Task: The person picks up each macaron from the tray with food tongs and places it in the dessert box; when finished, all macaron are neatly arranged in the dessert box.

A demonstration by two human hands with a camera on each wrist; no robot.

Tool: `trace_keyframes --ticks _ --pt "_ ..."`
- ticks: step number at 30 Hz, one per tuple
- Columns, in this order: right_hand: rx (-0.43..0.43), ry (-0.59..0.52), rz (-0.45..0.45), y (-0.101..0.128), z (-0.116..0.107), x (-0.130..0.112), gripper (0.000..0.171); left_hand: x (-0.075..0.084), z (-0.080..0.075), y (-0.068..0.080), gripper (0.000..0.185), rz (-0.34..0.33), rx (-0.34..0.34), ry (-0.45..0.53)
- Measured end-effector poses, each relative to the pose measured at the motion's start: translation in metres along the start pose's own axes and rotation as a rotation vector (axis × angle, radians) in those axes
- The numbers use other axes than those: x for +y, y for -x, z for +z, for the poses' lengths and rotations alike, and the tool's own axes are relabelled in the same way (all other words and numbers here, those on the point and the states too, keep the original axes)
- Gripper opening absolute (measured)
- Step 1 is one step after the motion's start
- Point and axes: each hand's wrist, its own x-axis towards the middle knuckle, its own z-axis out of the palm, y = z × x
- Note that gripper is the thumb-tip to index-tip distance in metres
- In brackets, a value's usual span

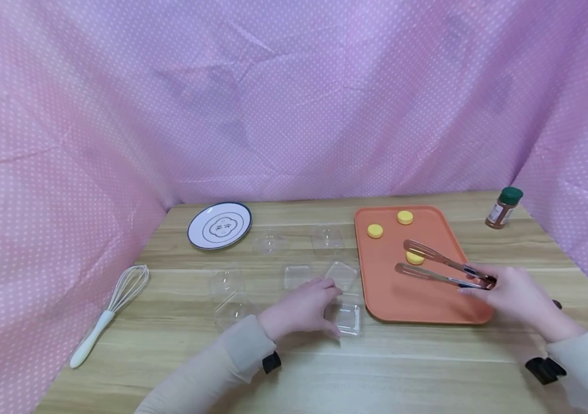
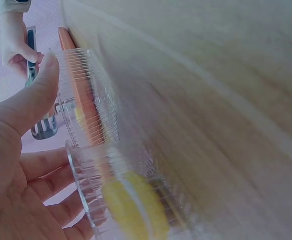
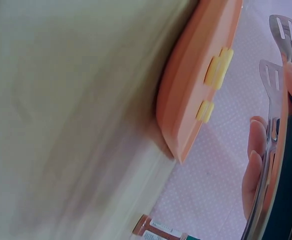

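My right hand grips metal tongs with slotted heads and dark handles. The spread tong heads hover over an orange tray, one passing in front of a yellow macaron. Two more yellow macarons lie farther back, one at left, the other behind. Left of the tray, my left hand holds a clear plastic box with its lid raised; thumb by one half, fingers along the other. A yellow macaron with a pale middle shows through the box's wall in the left wrist view.
Several clear plastic containers stand about the left hand. A white plate with a blue rim lies at the back left, and a whisk at the left edge. A green-capped spice jar stands at the back right.
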Motion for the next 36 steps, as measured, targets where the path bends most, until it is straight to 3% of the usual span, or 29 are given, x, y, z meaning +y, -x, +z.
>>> trace_keyframes --ticks 12,22,36 --pt "-0.044 0.108 0.038 -0.016 -0.013 0.006 0.054 0.000 -0.002 -0.003 0.074 0.015 0.002 0.013" --pt "-0.085 0.173 0.020 -0.027 -0.009 0.017 0.050 -0.001 -0.001 -0.002 0.073 0.030 0.013 0.005" --pt "-0.149 0.137 0.076 -0.031 -0.001 0.024 0.056 0.000 -0.004 -0.002 0.072 0.013 -0.003 0.043"
